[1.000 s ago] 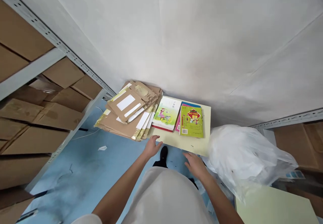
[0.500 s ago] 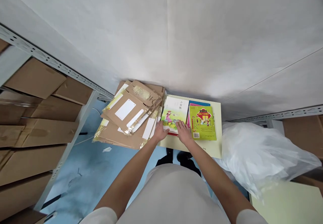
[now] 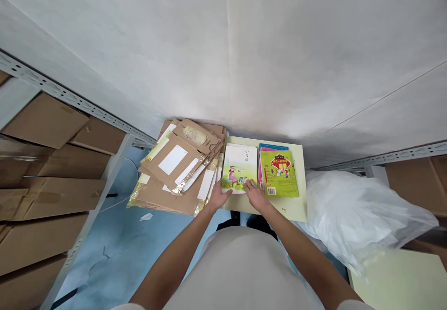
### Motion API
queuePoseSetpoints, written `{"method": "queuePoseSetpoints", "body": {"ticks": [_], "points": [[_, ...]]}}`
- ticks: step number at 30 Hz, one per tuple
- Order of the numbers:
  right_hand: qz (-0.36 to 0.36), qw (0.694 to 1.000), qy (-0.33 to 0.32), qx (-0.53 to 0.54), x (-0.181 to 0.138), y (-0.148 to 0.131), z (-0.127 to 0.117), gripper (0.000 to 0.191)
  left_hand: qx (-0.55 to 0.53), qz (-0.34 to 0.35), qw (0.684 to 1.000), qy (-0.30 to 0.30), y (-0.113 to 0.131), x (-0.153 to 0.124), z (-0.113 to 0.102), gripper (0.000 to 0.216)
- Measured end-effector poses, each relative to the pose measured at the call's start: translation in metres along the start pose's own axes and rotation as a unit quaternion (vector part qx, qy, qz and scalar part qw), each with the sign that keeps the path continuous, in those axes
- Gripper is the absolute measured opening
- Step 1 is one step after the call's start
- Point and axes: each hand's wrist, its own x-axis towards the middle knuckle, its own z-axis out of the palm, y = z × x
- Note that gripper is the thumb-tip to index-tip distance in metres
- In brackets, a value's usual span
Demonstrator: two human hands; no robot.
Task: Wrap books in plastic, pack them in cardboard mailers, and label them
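Note:
A white picture book (image 3: 240,163) lies face up on the pale table, its cover showing a girl in pink and a grey animal on green. My left hand (image 3: 219,195) rests at its lower left corner, fingers along the side and thumb stretched out by the near edge. Fingers of my right hand (image 3: 254,193) lie spread on the lower right corner. Both hands are open against the book; pages or another book show slightly at its top edge. Just right of it, a green book (image 3: 280,174) with a red emblem lies back cover up on a blue book (image 3: 272,146) and a pink one.
Flattened cardboard boxes (image 3: 181,161) are piled left of the books, some over the table's edge. The table (image 3: 296,207) stands against a grey wall. A white plastic bag (image 3: 356,217) bulges on the right. Shelving with cardboard boxes (image 3: 63,198) stands at left.
The white book has been straightened and lined up; the red edge that showed beneath it is covered now. My hands stay at its near corners. The view has shifted slightly.

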Motion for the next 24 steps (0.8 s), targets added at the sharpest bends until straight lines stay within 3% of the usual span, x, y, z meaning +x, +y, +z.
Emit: {"method": "queuePoseSetpoints", "body": {"ticks": [3,5,11,19,22,24], "points": [[-0.055,0.997,0.035,0.027,-0.02,0.005,-0.006,0.064,-0.141,-0.072,0.987,0.011,-0.003,-0.01,-0.006,0.051],[-0.082,0.992,0.08,0.043,-0.033,0.007,-0.01,0.066,-0.18,-0.108,0.978,0.008,-0.002,-0.015,-0.011,0.045],[-0.117,0.981,0.151,0.045,-0.068,-0.003,-0.014,0.064,-0.296,-0.155,0.933,-0.131,0.008,-0.038,-0.017,0.035],[-0.093,0.977,0.173,0.077,-0.104,-0.016,-0.01,0.053,-0.315,-0.092,0.934,-0.143,0.001,-0.065,-0.014,0.051],[-0.067,0.972,0.203,0.101,-0.124,-0.021,-0.019,0.044,-0.276,-0.055,0.948,-0.149,0.008,-0.076,-0.018,0.059],[-0.042,0.964,0.232,0.125,-0.143,-0.022,-0.026,0.05,-0.245,-0.03,0.956,-0.158,0.019,-0.084,-0.02,0.063]]}}
